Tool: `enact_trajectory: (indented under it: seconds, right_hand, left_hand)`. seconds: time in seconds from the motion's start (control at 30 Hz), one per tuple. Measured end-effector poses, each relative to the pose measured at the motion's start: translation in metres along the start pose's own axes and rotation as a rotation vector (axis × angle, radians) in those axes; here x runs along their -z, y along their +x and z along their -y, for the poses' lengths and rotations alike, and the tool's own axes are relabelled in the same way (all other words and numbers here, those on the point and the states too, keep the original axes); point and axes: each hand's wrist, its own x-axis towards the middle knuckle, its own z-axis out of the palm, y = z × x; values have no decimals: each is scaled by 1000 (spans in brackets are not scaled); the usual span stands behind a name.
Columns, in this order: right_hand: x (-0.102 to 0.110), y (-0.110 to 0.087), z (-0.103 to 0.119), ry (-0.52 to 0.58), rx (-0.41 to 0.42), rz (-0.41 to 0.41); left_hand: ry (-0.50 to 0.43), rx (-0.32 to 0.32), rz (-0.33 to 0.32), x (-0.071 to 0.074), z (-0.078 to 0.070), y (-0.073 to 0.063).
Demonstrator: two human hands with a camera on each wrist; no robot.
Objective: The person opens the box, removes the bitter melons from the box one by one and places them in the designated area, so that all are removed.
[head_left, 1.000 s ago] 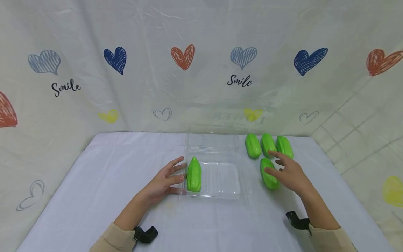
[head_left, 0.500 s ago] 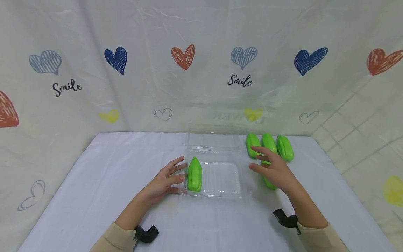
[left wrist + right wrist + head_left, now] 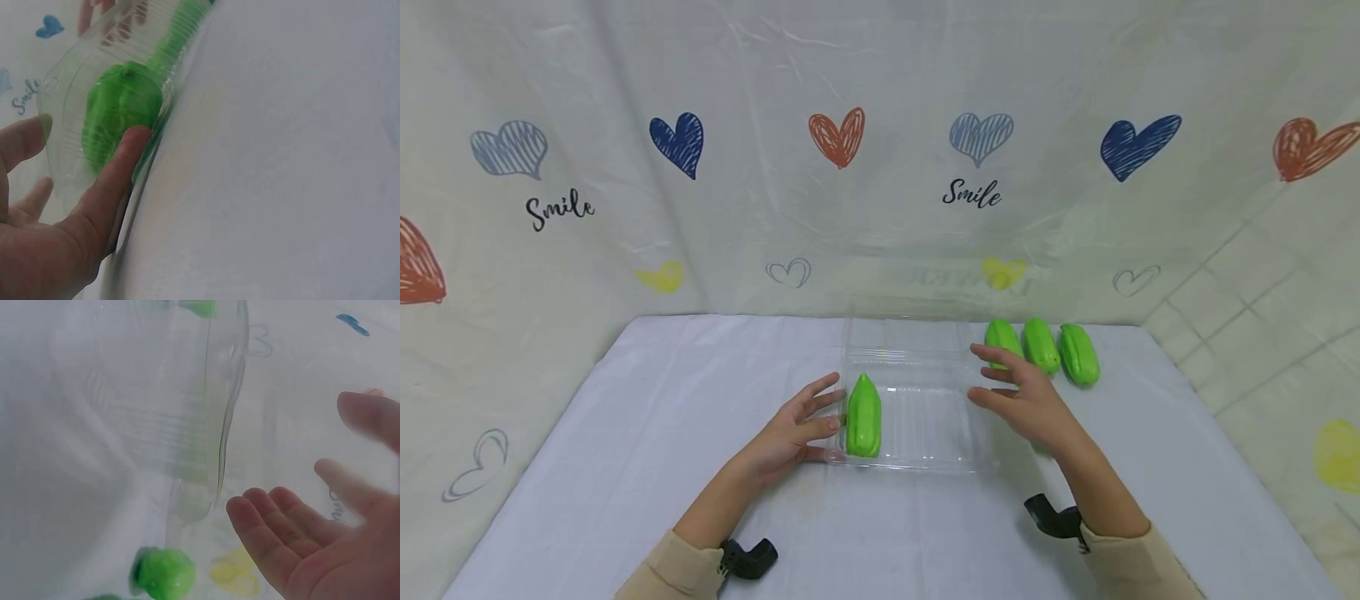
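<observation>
A clear plastic clamshell box (image 3: 925, 423) lies in the middle of the table with its lid (image 3: 906, 335) folded back. One green, ridged, cucumber-like vegetable (image 3: 863, 417) lies lengthwise along the box's left wall, pointed end away from me. My left hand (image 3: 786, 437) rests at the box's left edge, fingers spread and fairly straight; in the left wrist view its thumb (image 3: 106, 187) lies against the clear wall beside the vegetable. My right hand (image 3: 1026, 404) hovers by the box's right edge, fingers loosely extended, nothing in it. Behind it, another green vegetable (image 3: 1041, 448) is almost wholly hidden.
Three more green vegetables (image 3: 1041, 343) stand in a row at the back right, the leftmost partly covered by my right fingers. A white cloth (image 3: 647, 433) covers the table. Behind it hangs a sheet (image 3: 895, 225) printed with hearts.
My right hand has moved left, from over the front vegetable on the right to the box's right edge. It carries nothing. The left hand and the box have stayed put.
</observation>
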Motion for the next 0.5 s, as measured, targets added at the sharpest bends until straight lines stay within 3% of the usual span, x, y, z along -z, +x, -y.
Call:
enact_trajectory:
  seconds: [0.5]
  right_hand:
    - [-40,15,6,28,-19,56]
  left_hand:
    - [14,12,-6,2,0,0]
